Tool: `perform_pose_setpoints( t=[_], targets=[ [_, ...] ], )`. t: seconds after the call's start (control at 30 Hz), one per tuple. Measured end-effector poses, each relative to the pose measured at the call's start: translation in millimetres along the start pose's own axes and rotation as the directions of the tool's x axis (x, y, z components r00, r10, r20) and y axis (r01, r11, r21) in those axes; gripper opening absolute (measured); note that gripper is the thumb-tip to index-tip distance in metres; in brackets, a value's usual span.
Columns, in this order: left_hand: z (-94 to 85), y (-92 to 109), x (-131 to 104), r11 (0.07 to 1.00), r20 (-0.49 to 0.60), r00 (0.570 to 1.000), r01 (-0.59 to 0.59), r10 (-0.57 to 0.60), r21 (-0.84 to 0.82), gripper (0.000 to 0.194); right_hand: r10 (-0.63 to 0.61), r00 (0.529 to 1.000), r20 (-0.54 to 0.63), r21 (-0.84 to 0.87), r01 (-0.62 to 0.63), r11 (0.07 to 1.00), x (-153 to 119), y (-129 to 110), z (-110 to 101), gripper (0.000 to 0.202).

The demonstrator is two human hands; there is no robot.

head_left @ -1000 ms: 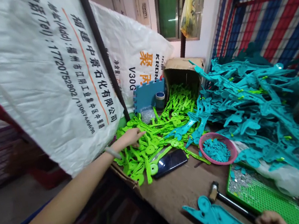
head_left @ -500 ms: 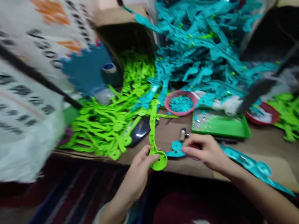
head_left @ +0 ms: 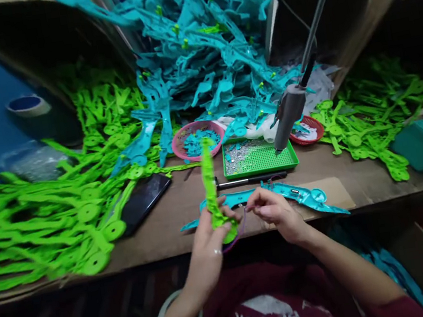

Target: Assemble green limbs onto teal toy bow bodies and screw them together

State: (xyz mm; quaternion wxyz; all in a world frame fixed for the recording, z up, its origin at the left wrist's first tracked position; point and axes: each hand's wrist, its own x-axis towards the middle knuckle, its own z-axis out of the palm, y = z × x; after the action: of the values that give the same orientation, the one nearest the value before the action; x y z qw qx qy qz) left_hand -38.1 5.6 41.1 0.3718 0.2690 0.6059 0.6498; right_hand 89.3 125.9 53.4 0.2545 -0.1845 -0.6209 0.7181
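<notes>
My left hand (head_left: 209, 234) is closed around the lower end of a lime-green plastic part (head_left: 210, 185), which stands upright and is slightly blurred. A thin purple cord (head_left: 242, 228) loops from beside that part across to my right hand (head_left: 276, 210). The fingertips of my right hand pinch the cord's end. Just behind both hands a long turquoise plastic part (head_left: 234, 198) lies on the table, with small fittings along it. A dark rod-shaped tool (head_left: 255, 179) rests beyond it.
A grey power screwdriver (head_left: 290, 108) hangs over a green tray (head_left: 261, 171) of small screws. Nearby are a pink bowl (head_left: 176, 141) and a red basket (head_left: 318, 133). Lime-green parts (head_left: 63, 214) and turquoise parts (head_left: 205, 47) lie heaped around. A phone (head_left: 148, 200) lies left.
The view has swung right and closer. My left hand has turned the lime-green part more upright, and the purple cord now shows between my hands.
</notes>
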Motion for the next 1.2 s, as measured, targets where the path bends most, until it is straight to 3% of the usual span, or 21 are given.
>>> perform_pose_setpoints(
  t=[0.1, 0.23, 0.37, 0.53, 0.73, 1.03, 1.2],
  targets=[
    [-1.0, 8.6, 11.3, 0.992, -0.04, 0.999, 0.002, -0.007, -0.126, 0.039, -0.018, 1.0, 0.016, -0.095, 0.019, 0.995, 1.1, -5.6, -2.9, 0.031],
    [-0.2, 9.4, 16.4, 0.999, 0.058, 0.998, -0.01, 0.007, 0.047, 0.035, -0.007, 0.999, 0.042, -0.141, 0.013, 0.99, 6.1, -5.9, -1.7, 0.036],
    [6.0, -0.6, 12.1, 0.999, 0.066, 0.998, -0.013, 0.01, 0.043, 0.038, -0.034, 0.998, -0.047, -0.104, 0.029, 0.994, 10.2, -0.3, -1.8, 0.035],
    [15.3, -12.1, 5.7, 0.974, 0.09, 0.995, -0.054, 0.035, 0.219, 0.048, -0.02, 0.999, -0.042, -0.139, 0.014, 0.99, 15.7, -0.6, 4.1, 0.028],
    [11.8, -19.5, 7.3, 0.982, 0.088, 0.996, -0.005, -0.012, 0.19, 0.052, 0.075, 0.997, -0.028, -0.06, -0.077, 0.995, 19.1, -1.8, 4.7, 0.034],
    [13.0, -13.5, 9.1, 0.98, 0.07, 0.997, -0.028, 0.014, 0.198, 0.051, 0.164, 0.983, -0.087, -0.079, -0.171, 0.982, 21.7, 4.4, 9.9, 0.032],
    [9.3, -19.7, 10.7, 0.983, -0.032, 0.996, 0.09, -0.086, 0.157, 0.066, 0.155, 0.985, -0.076, -0.09, -0.161, 0.983, 20.5, 1.2, 10.1, 0.03]
  ],
)
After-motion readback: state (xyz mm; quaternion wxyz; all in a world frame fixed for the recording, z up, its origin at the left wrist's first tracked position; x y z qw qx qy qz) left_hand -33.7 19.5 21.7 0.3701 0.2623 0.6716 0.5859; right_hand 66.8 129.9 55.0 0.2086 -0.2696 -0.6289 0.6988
